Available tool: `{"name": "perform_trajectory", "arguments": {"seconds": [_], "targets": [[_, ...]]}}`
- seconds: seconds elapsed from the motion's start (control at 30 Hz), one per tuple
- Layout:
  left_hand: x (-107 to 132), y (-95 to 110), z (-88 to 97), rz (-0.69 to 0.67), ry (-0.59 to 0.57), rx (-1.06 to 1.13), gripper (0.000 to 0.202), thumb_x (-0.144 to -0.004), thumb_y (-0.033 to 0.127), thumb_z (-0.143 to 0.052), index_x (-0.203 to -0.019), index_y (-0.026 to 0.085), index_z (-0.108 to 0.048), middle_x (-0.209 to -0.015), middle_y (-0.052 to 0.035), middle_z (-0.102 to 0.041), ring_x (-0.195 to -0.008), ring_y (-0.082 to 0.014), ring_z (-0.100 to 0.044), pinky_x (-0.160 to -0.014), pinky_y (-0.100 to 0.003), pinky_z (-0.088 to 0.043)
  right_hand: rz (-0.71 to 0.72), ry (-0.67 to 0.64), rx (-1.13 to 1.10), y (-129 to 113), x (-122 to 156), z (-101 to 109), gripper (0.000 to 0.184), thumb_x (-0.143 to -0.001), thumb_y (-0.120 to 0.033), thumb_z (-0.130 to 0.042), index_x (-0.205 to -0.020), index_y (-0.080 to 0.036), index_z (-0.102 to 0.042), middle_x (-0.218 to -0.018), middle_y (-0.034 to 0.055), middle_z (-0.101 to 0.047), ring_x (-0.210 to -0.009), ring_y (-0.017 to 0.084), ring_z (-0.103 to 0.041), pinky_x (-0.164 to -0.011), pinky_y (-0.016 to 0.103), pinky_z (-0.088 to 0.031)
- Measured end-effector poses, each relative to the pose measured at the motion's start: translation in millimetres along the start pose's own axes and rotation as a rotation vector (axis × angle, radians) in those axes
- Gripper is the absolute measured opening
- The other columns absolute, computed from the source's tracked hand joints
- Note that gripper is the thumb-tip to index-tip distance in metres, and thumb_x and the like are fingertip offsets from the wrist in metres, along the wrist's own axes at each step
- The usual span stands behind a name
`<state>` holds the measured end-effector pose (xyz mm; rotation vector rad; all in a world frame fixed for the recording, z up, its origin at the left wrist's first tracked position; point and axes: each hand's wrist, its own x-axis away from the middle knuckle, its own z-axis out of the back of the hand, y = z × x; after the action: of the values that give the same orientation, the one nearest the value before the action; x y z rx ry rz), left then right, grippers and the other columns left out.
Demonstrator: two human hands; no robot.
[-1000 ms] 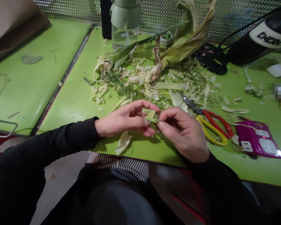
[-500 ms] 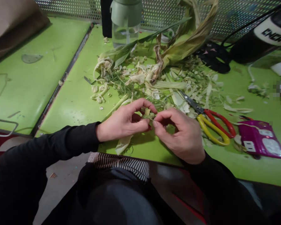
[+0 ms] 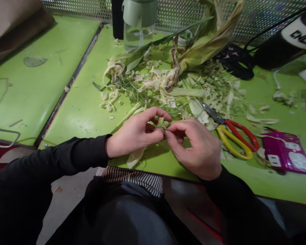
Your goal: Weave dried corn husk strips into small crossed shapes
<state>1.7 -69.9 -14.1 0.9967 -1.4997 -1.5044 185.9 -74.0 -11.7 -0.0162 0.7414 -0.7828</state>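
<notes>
Between my two hands is a small green woven piece of corn husk [image 3: 163, 124], partly covered by fingers. My left hand [image 3: 140, 132] pinches it from the left, thumb below and index finger arched over it. From the right, my right hand [image 3: 196, 144] has thumb and index finger pressed together at its edge; a thin strip there is too small to make out. Just beyond the hands lie husk scraps [image 3: 168, 102]. To the right of my right hand rest scissors [image 3: 225, 122] with one red and one yellow handle, blades pointing away left.
Long dried corn husks [image 3: 201, 54] rise at the back, before a perforated metal screen [image 3: 183, 13]. A water bottle [image 3: 139, 29] stands behind the scraps. On the right are a purple packet [image 3: 287, 153], a black mask-like object [image 3: 236, 63] and a dark bottle [image 3: 285, 42].
The view has shifted slightly, so the table things sit a little further right. Both hands keep their pinch on the husk piece, with the right fingertips slightly closer to the left thumb.
</notes>
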Motion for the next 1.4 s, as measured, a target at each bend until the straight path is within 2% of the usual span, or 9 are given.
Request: {"name": "perform_trajectory", "arguments": {"seconds": [0.23,0.33,0.57,0.77,0.97,1.07,1.2,1.3,1.4], "targets": [[2,3,0.4,0.022,-0.026,-0.088,0.023,-0.082,0.015,-0.059,-0.105,0.017,-0.055,-0.076,0.0051,-0.056,-0.053,-0.0031,-0.050,-0.048,-0.014,-0.040,-0.143,-0.085,-0.151,-1,-3,4,0.012,-0.087,-0.014,-0.061,-0.080,-0.021,-0.055,-0.069,-0.0011,-0.058,-0.056,0.011,-0.052,-0.052,0.025,-0.042],[1,4,1.9,0.033,-0.020,-0.058,0.021,-0.081,0.013,-0.059,-0.101,0.017,-0.055,-0.073,0.0056,-0.055,-0.056,-0.0040,-0.054,-0.051,-0.014,-0.043,-0.228,-0.139,-0.265,-1,-3,5,0.011,-0.088,-0.017,-0.061,-0.080,-0.022,-0.054,-0.070,-0.0024,-0.059,-0.056,0.010,-0.053,-0.050,0.024,-0.040],[-2,7,5.4,0.233,-0.132,0.398,0.018,-0.086,0.010,-0.060,-0.102,0.017,-0.055,-0.076,0.0036,-0.062,-0.072,-0.0077,-0.070,-0.073,-0.020,-0.058,-0.493,-0.156,-0.477,-1,-3,5,0.008,-0.088,-0.022,-0.059,-0.082,-0.022,-0.054,-0.069,-0.0026,-0.058,-0.055,0.010,-0.052,-0.046,0.022,-0.039],[-2,9,6.2,0.254,-0.134,0.491,0.021,-0.085,0.019,-0.073,-0.099,0.017,-0.057,-0.078,0.0028,-0.066,-0.065,-0.0058,-0.067,-0.068,-0.018,-0.056,-0.266,-0.042,-0.276,0,1,2,0.013,-0.082,-0.015,-0.065,-0.081,-0.023,-0.055,-0.069,-0.0037,-0.062,-0.058,0.011,-0.059,-0.051,0.024,-0.045],[-3,10,5.7,0.277,-0.119,0.502,0.017,-0.087,0.012,-0.068,-0.099,0.015,-0.056,-0.071,0.0037,-0.066,-0.063,-0.0059,-0.067,-0.066,-0.018,-0.056,-0.185,-0.030,-0.175,1,2,3,0.017,-0.085,-0.012,-0.065,-0.084,-0.026,-0.055,-0.070,-0.0024,-0.064,-0.058,0.013,-0.061,-0.053,0.026,-0.052],[-3,7,6.6,0.300,-0.118,0.503,0.016,-0.089,0.013,-0.067,-0.100,0.015,-0.056,-0.074,0.0021,-0.068,-0.066,-0.0065,-0.069,-0.068,-0.019,-0.057,-0.051,-0.013,-0.072,5,2,3,0.012,-0.088,-0.017,-0.067,-0.097,-0.024,-0.062,-0.083,0.0022,-0.071,-0.069,0.017,-0.068,-0.060,0.030,-0.056],[-5,3,9.0,0.302,-0.139,0.519,0.019,-0.088,0.014,-0.069,-0.103,0.014,-0.057,-0.077,0.0021,-0.068,-0.069,-0.0067,-0.070,-0.072,-0.020,-0.059,0.164,0.048,0.074,11,4,4,0.026,-0.087,-0.014,-0.070,-0.111,-0.022,-0.067,-0.095,0.0067,-0.079,-0.078,0.021,-0.074,-0.070,0.033,-0.059],[-4,4,10.6,0.261,-0.163,0.564,0.031,-0.085,0.008,-0.071,-0.112,0.015,-0.058,-0.078,0.0039,-0.064,-0.074,-0.0084,-0.072,-0.078,-0.022,-0.059,0.170,0.098,0.118,12,6,6,0.026,-0.084,-0.011,-0.073,-0.106,-0.026,-0.070,-0.091,0.0053,-0.080,-0.075,0.022,-0.075,-0.068,0.034,-0.060],[-3,5,10.7,0.229,-0.123,0.595,0.044,-0.081,0.006,-0.074,-0.117,0.020,-0.053,-0.082,0.0054,-0.064,-0.074,-0.0100,-0.073,-0.078,-0.025,-0.060,0.163,0.120,0.158,10,5,8,0.025,-0.085,-0.012,-0.071,-0.104,-0.028,-0.069,-0.091,0.0046,-0.080,-0.075,0.023,-0.076,-0.067,0.035,-0.061]]}}
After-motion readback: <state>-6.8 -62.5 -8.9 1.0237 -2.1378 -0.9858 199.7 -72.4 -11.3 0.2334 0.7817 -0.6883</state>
